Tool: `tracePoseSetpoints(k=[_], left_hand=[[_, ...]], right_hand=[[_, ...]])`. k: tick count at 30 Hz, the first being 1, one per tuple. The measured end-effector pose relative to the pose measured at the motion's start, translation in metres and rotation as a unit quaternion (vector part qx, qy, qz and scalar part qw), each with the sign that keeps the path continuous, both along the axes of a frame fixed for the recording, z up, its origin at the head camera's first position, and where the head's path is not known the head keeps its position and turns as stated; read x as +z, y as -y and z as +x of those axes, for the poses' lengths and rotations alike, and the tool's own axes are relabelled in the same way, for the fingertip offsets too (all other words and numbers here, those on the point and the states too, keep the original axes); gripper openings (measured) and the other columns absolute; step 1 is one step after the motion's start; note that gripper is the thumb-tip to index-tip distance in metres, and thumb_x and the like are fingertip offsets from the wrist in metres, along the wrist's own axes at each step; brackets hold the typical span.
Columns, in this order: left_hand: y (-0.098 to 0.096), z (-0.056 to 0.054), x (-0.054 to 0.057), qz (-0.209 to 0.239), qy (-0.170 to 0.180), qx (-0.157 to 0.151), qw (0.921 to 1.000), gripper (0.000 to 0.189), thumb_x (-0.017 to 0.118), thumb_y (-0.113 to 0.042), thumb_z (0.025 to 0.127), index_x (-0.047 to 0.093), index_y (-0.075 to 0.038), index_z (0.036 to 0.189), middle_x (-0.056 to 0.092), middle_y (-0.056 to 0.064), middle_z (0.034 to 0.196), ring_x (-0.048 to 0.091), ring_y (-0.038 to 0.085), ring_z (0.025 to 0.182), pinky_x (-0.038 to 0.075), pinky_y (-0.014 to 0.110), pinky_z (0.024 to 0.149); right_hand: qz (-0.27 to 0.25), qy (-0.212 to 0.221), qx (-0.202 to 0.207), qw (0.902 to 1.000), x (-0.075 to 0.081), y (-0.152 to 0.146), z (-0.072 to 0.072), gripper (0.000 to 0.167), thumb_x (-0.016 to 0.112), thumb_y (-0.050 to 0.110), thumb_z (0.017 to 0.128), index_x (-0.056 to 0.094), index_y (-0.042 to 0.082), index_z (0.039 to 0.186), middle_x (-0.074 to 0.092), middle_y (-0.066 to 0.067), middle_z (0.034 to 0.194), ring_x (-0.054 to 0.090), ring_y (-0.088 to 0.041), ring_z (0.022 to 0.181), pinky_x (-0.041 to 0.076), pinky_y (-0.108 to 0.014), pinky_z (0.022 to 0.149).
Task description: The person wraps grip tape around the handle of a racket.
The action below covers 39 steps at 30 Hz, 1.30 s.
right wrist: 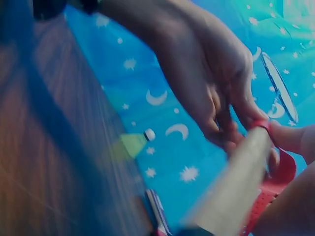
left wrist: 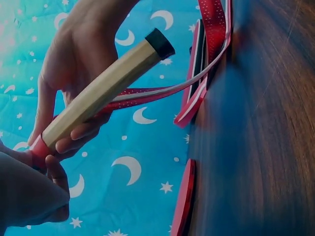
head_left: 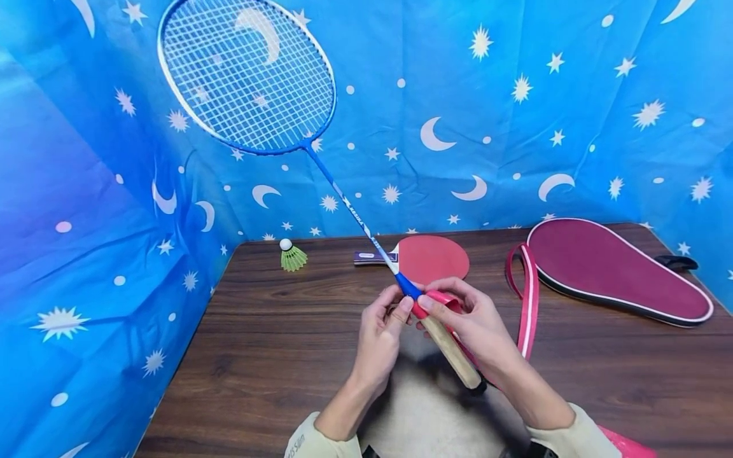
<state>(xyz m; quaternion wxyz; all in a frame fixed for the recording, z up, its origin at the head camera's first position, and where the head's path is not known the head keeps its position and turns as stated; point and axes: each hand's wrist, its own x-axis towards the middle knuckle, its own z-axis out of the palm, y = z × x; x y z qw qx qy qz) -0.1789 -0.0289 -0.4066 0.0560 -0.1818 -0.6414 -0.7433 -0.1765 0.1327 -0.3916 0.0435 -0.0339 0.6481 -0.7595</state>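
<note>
Aslant, blue-and-white racket (head_left: pixel 343 198), pale handle (head_left: pixel 449 350), left hand (head_left: pixel 380 334) pinching it, right hand (head_left: pixel 481 321) pinching red tape (right wrist: pixel 285 174)

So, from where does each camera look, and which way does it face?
Head: worn on the head, facing forward and down at the badminton racket; left hand, right hand, forearms and sleeves show.
Left wrist: on that wrist, facing the racket's handle, turned sideways; both hands show.
Right wrist: on that wrist, facing the handle and red tape; both hands show.
Shared by head and right wrist: the shuttlecock.
</note>
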Motion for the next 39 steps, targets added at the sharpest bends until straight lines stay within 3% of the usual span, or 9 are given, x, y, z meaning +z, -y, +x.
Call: tracePoseSetpoints(k=[4, 9, 15, 19, 23, 28, 33, 39], left_hand=[[0.002, -0.001, 0.001, 0.024, 0.011, -0.005, 0.9996, 0.026, 0.055, -0.019, 0.101, 0.066, -0.005, 0.12, 0.051, 0.011, 0.107, 0.051, 0.02, 0.087, 0.046, 0.022, 0.066], [-0.003, 0.001, 0.002, 0.079, 0.017, -0.003, 0.9967, 0.031, 0.059, -0.013, 0.099, 0.063, -0.005, 0.128, 0.056, 0.016, 0.108, 0.054, 0.02, 0.082, 0.051, 0.023, 0.069], [-0.015, 0.01, 0.005, 0.163, 0.04, 0.042, 0.9849, 0.038, 0.071, 0.0, 0.088, 0.057, 0.004, 0.124, 0.061, 0.021, 0.111, 0.062, 0.028, 0.099, 0.054, 0.03, 0.084], [-0.021, 0.013, 0.004, 0.187, 0.049, 0.065, 0.979, 0.035, 0.074, 0.001, 0.085, 0.061, 0.007, 0.117, 0.064, 0.023, 0.11, 0.064, 0.031, 0.098, 0.056, 0.033, 0.082], [-0.025, 0.014, 0.003, 0.206, 0.055, 0.071, 0.9745, 0.033, 0.075, -0.001, 0.085, 0.065, 0.005, 0.116, 0.066, 0.025, 0.107, 0.067, 0.029, 0.094, 0.057, 0.035, 0.078], [-0.026, 0.016, 0.003, 0.206, 0.054, 0.081, 0.9738, 0.031, 0.075, -0.005, 0.086, 0.068, 0.003, 0.115, 0.067, 0.024, 0.107, 0.067, 0.027, 0.09, 0.057, 0.034, 0.078], [-0.026, 0.015, 0.0, 0.187, 0.045, 0.095, 0.9767, 0.029, 0.076, -0.007, 0.086, 0.068, 0.002, 0.112, 0.067, 0.022, 0.105, 0.066, 0.026, 0.091, 0.056, 0.03, 0.076], [-0.019, 0.009, 0.0, 0.14, -0.029, 0.113, 0.9833, 0.025, 0.075, -0.001, 0.085, 0.064, 0.005, 0.106, 0.067, 0.021, 0.1, 0.064, 0.027, 0.091, 0.054, 0.031, 0.081]], right_hand=[[-0.031, -0.02, -0.027, 0.9989, -0.002, 0.008, 0.002, 0.038, 0.075, 0.021, 0.089, 0.063, 0.004, 0.12, 0.063, -0.015, 0.118, 0.063, -0.027, 0.094, 0.057, -0.042, 0.077], [-0.026, -0.069, -0.056, 0.9957, -0.004, 0.011, 0.002, 0.033, 0.075, 0.017, 0.088, 0.066, -0.001, 0.114, 0.067, -0.016, 0.105, 0.065, -0.025, 0.086, 0.058, -0.038, 0.072], [-0.045, -0.113, -0.084, 0.9891, -0.005, 0.01, -0.001, 0.034, 0.073, 0.015, 0.09, 0.064, -0.006, 0.115, 0.066, -0.018, 0.101, 0.066, -0.025, 0.08, 0.059, -0.04, 0.068], [-0.052, -0.118, -0.095, 0.9871, -0.006, 0.012, -0.001, 0.035, 0.073, 0.015, 0.09, 0.062, -0.005, 0.117, 0.065, -0.017, 0.103, 0.063, -0.022, 0.083, 0.058, -0.034, 0.069], [-0.064, -0.145, -0.098, 0.9825, -0.008, 0.016, 0.0, 0.028, 0.072, 0.011, 0.09, 0.064, -0.003, 0.113, 0.064, -0.019, 0.1, 0.062, -0.024, 0.081, 0.058, -0.035, 0.069], [-0.086, -0.157, -0.102, 0.9785, -0.011, 0.021, 0.002, 0.024, 0.07, 0.009, 0.091, 0.064, -0.005, 0.11, 0.065, -0.019, 0.099, 0.064, -0.022, 0.077, 0.058, -0.036, 0.068], [-0.085, -0.149, -0.099, 0.98, -0.014, 0.022, 0.002, 0.025, 0.069, 0.01, 0.092, 0.063, -0.006, 0.11, 0.066, -0.017, 0.104, 0.063, -0.017, 0.084, 0.055, -0.028, 0.07], [-0.08, -0.155, -0.066, 0.9824, -0.013, 0.021, 0.003, 0.027, 0.065, 0.012, 0.095, 0.062, -0.007, 0.114, 0.063, -0.017, 0.107, 0.06, -0.017, 0.09, 0.053, -0.025, 0.073]])
